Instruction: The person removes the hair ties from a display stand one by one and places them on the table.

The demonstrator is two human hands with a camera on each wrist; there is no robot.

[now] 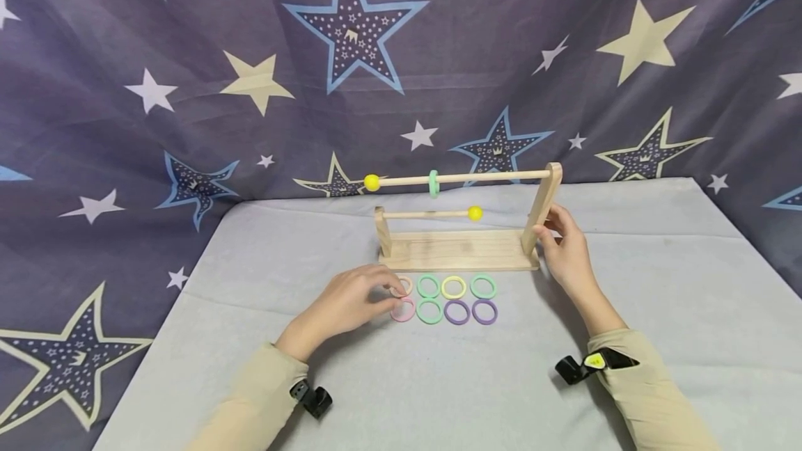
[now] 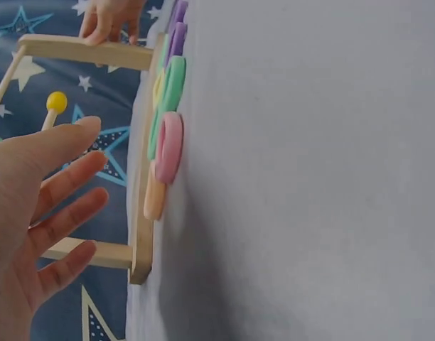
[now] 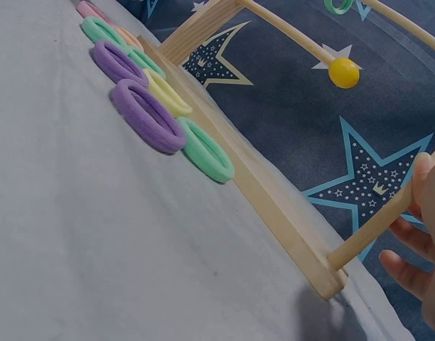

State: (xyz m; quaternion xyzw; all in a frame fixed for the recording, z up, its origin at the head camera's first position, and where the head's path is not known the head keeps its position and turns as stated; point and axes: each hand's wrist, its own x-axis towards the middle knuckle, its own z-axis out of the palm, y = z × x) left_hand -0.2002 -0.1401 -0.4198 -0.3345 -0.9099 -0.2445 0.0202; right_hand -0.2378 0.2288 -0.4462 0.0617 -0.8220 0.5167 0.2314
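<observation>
A wooden stand (image 1: 460, 252) has two rods with yellow ball ends; a green hair tie (image 1: 434, 184) hangs on the upper rod. My right hand (image 1: 567, 249) grips the stand's tall right post (image 1: 541, 207) between thumb and fingers. In front of the base lie several hair ties in two rows, with a peach hair tie (image 1: 406, 286) and a pink hair tie (image 1: 404, 310) at the left end. Over these two is my left hand (image 1: 351, 301), partly covering the peach one. The left wrist view shows that hand's fingers (image 2: 68, 224) spread, holding nothing.
The back row continues with a green hair tie (image 1: 429, 287), a yellow one (image 1: 454, 287) and another green. A green and two purple hair ties (image 1: 457, 312) continue the front row. Grey cloth (image 1: 438, 388) covers the table; a star-patterned curtain (image 1: 401, 54) hangs behind it.
</observation>
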